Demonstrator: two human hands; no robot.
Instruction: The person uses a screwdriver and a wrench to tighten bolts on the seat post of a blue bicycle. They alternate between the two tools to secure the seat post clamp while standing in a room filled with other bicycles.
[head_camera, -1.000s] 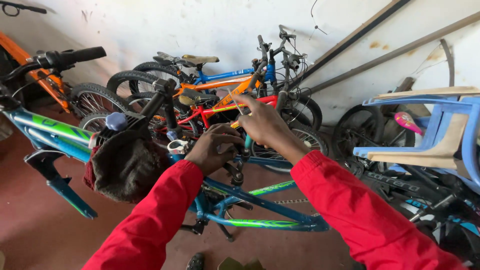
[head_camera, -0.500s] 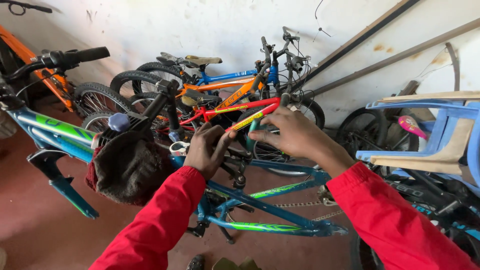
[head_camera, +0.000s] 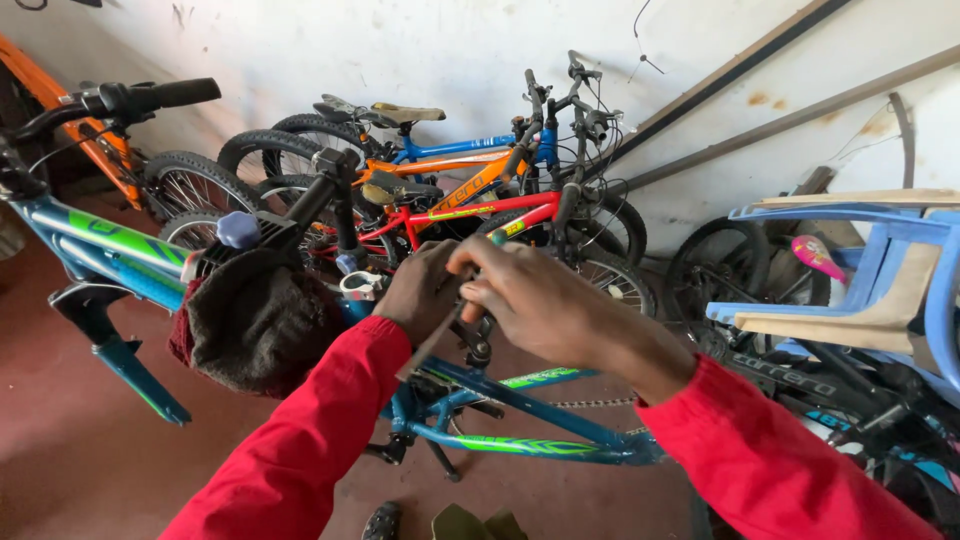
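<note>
Head view: both hands meet at the picture's centre over a blue and green bicycle frame (head_camera: 520, 400). The left hand (head_camera: 425, 292) is curled around a dark bicycle part (head_camera: 478, 345), and the right hand (head_camera: 535, 300) pinches it from 2 o'clock. A dark cloth (head_camera: 262, 325) hangs at 9 o'clock; a red bicycle (head_camera: 470, 212) stands at 12.

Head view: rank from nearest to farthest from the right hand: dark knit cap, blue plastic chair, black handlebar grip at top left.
From the right hand:
1. Dark knit cap, just to its left, draped on the blue-green bike.
2. Blue plastic chair, off to the right by the wall.
3. Black handlebar grip, far upper left.
</note>
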